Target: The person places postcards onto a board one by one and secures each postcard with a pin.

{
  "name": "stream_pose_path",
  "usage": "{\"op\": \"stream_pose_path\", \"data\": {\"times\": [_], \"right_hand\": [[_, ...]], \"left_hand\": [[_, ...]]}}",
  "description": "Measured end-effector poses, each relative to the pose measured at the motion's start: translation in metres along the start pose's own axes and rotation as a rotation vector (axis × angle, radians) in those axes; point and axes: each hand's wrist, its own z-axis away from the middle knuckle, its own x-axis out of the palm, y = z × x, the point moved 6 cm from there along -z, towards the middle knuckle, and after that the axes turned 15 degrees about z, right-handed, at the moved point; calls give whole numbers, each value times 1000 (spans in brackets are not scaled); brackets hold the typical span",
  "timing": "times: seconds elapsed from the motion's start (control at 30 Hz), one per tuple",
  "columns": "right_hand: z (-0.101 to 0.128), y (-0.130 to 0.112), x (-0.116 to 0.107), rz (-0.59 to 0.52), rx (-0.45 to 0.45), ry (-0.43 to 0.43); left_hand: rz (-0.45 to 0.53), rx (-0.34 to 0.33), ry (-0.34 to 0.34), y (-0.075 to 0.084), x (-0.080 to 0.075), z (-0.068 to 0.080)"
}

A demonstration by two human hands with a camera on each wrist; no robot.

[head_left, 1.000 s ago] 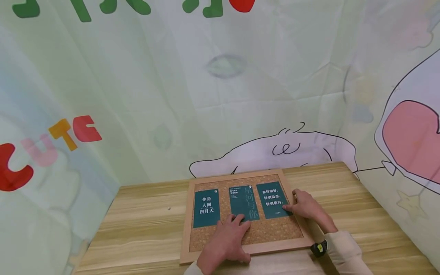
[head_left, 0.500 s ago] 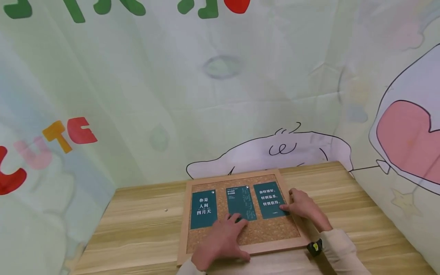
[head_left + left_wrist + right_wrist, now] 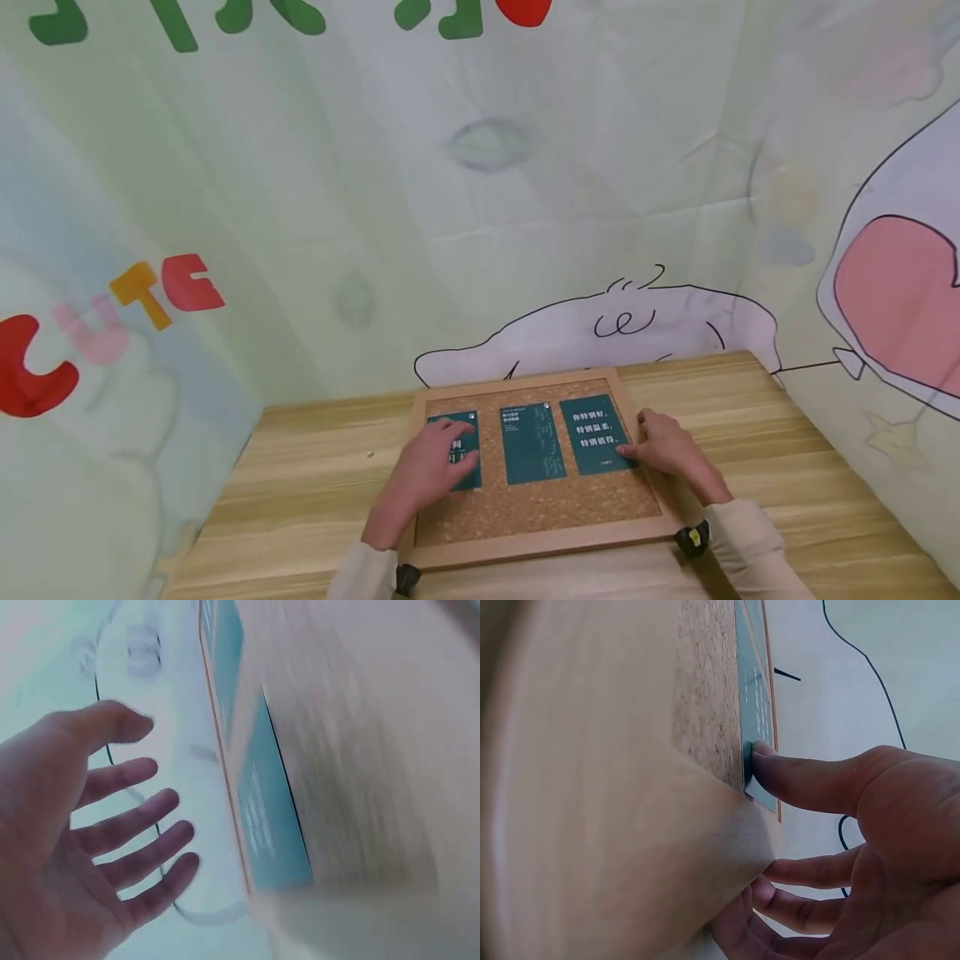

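Observation:
A wood-framed cork board point(image 3: 555, 507) lies on the table, bearing three dark green cards with white Chinese lettering. My left hand point(image 3: 422, 467) is over the left card point(image 3: 459, 447), partly covering it; its fingers are spread and loosely bent, and in the left wrist view the left hand point(image 3: 45, 840) holds nothing. At the board's right side, my right hand point(image 3: 666, 446) grips the edge. Its thumb point(image 3: 802, 780) presses the lower corner of the right card point(image 3: 595, 432), while the other fingers curl against the frame's side. Between them sits the middle card point(image 3: 531, 446), uncovered.
The wood-grain table point(image 3: 322, 483) extends left and right of the board. A tiny pale object point(image 3: 370, 455) lies to the board's left. Behind the table hangs a cartoon-printed cloth point(image 3: 360, 208). Dark bands are on both wrists, the right band point(image 3: 693, 539) showing a yellow mark.
My left hand has moved up and left from the middle card's lower edge to over the left card. The right hand keeps its place on the board's edge.

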Motion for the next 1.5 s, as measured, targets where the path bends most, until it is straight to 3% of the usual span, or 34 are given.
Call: {"op": "stream_pose_path", "data": {"times": [0.13, 0.27, 0.4, 0.57, 0.8, 1.2, 1.5], "right_hand": [[1, 1, -2, 9, 4, 0], [1, 2, -3, 12, 9, -2], [2, 3, -3, 19, 18, -6], [4, 2, -5, 34, 7, 3], [7, 0, -5, 37, -2, 11], [4, -1, -5, 57, 4, 23], [2, -3, 1, 61, 11, 15]], "left_hand": [[14, -125, 120, -43, -24, -1], [-54, -233, 170, -81, -39, 6], [-150, -280, 183, -106, -47, 19], [-152, -313, 197, -127, -51, 32], [-137, -305, 179, -140, -53, 34], [-124, -284, 179, -136, -56, 29], [-93, -332, 165, -140, -50, 27]]}}
